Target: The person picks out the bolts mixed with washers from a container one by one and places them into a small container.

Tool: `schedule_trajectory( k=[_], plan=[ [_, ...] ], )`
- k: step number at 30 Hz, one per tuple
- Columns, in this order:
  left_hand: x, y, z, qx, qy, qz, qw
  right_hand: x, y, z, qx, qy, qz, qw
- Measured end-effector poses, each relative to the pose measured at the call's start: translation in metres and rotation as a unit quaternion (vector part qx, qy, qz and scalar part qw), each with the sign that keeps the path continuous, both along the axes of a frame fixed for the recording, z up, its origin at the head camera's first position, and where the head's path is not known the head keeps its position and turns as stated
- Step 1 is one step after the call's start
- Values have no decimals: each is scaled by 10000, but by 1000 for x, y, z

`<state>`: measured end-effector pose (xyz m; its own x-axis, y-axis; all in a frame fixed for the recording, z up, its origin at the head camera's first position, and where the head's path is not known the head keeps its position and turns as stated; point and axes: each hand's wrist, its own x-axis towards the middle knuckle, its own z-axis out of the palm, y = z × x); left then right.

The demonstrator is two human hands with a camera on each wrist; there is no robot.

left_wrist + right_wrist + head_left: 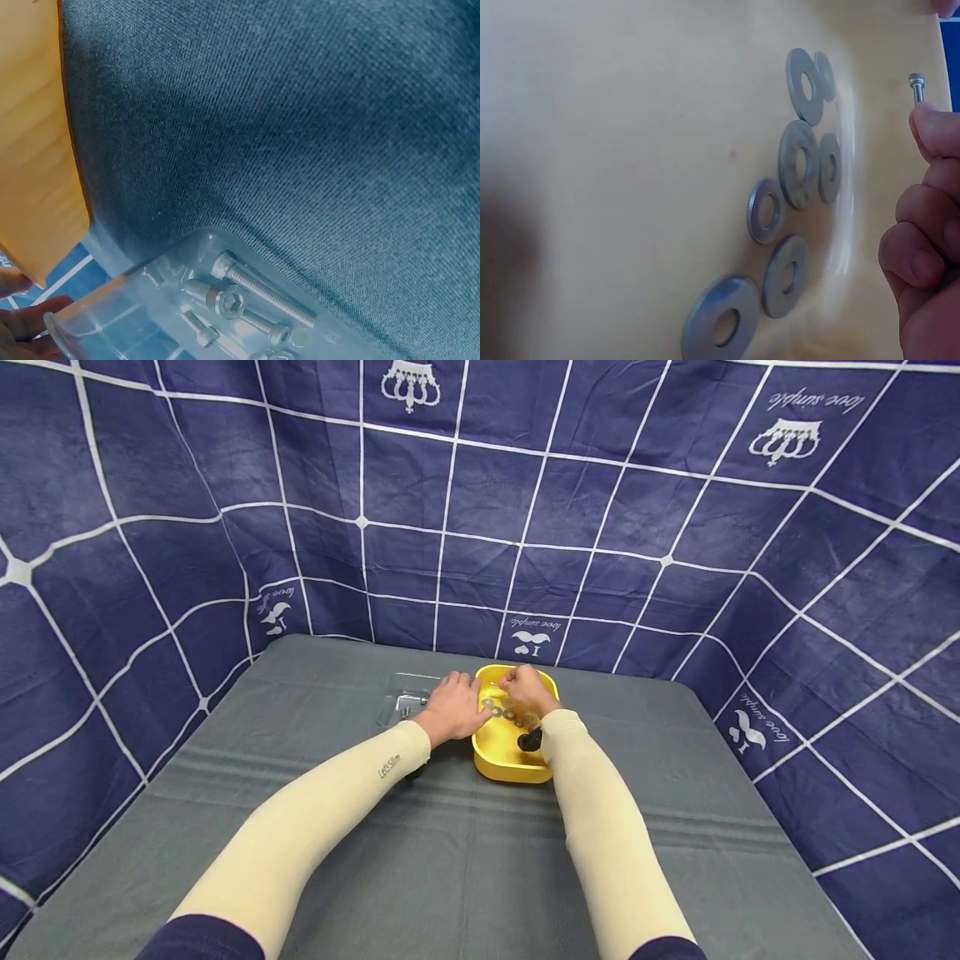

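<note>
My right hand [527, 687] is over the yellow tub [513, 772], pinching a small silver socket-head bolt [917, 84] between thumb and finger. The bolt's head points up and away from the fingertips in the right wrist view. Several flat metal washers [801, 163] of different sizes lie on the tub's floor. At the tub's left side rests my left hand [454, 707], fingers loosely extended and thumb reaching over the rim. Beside that hand, a clear plastic tray [202, 241] holds several silver bolts [266, 289], long and short; the hand partly covers it in the head view.
Grey cloth covers the table [360, 860]. A dark blue curtain [480, 510] with white grid lines rises behind it and along both sides. The wrist camera [530, 741] on the right arm is close above the tub.
</note>
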<state>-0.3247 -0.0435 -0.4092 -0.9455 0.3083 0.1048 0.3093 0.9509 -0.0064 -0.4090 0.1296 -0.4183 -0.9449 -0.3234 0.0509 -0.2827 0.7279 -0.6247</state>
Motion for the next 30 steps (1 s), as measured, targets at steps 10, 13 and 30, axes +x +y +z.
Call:
schedule_trajectory(
  k=[10, 13, 30],
  plan=[
    [-4, -4, 0, 106, 167, -58, 9998, 1, 0, 14, 266, 398, 77, 9988],
    [-3, -8, 4, 134, 182, -32, 9997, -1, 0, 17, 238, 467, 144, 9985],
    [0, -38, 16, 132, 225, 225, 9994, 4, -13, 34, 49, 470, 375, 9982]
  ],
)
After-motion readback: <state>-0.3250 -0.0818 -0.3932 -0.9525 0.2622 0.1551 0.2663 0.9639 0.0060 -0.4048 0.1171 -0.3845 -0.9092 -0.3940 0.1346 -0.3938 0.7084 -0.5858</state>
